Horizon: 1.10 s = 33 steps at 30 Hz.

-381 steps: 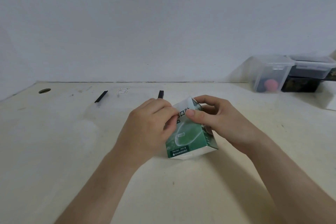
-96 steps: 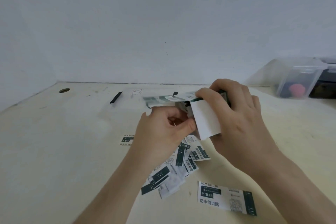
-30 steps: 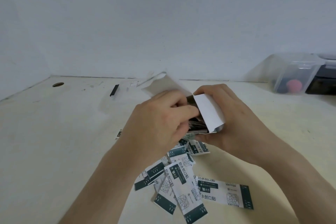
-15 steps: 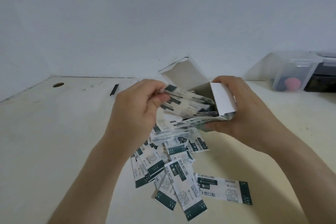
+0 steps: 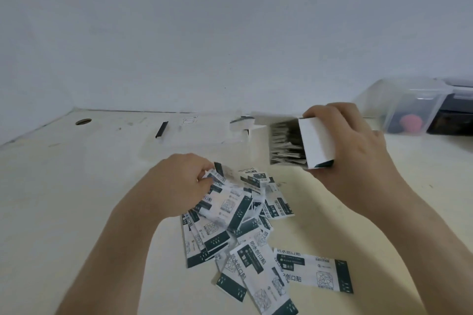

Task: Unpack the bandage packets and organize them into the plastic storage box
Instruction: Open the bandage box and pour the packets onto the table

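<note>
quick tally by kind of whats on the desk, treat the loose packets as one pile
cardboard box: 1, held in the right hand
bandage packets: 1 pile, too overlapped to count singly, the left hand grips some
plastic boxes: 2, a clear plastic box and a dark lidded box
black strip: 1
total: 5

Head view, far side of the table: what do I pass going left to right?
Along the back: round hole → black strip → bandage carton gripped by the right hand → clear plastic storage box → dark container at the frame edge.
</note>
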Each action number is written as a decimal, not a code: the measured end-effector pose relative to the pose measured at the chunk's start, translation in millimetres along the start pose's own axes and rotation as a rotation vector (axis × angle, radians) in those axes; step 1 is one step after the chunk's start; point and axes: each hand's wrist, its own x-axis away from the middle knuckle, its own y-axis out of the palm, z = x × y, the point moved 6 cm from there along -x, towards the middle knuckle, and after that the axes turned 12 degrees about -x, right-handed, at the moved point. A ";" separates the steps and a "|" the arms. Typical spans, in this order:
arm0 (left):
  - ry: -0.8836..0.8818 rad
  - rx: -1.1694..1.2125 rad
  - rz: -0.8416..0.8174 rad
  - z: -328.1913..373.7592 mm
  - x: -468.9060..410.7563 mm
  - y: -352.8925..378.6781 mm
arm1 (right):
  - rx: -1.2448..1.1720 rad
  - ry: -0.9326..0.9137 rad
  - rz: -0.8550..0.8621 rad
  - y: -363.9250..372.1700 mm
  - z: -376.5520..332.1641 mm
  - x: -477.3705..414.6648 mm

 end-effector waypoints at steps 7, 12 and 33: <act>0.263 0.385 0.463 37.5 17.9 -33.4 | 0.002 -0.020 -0.026 5.5 -8.5 0.7; 0.382 0.528 0.461 58.1 16.7 -26.5 | -0.238 -0.038 -0.071 11.5 -18.5 0.9; 0.421 0.181 0.549 56.6 15.3 -27.9 | -0.299 -0.011 -0.218 14.9 -25.8 0.6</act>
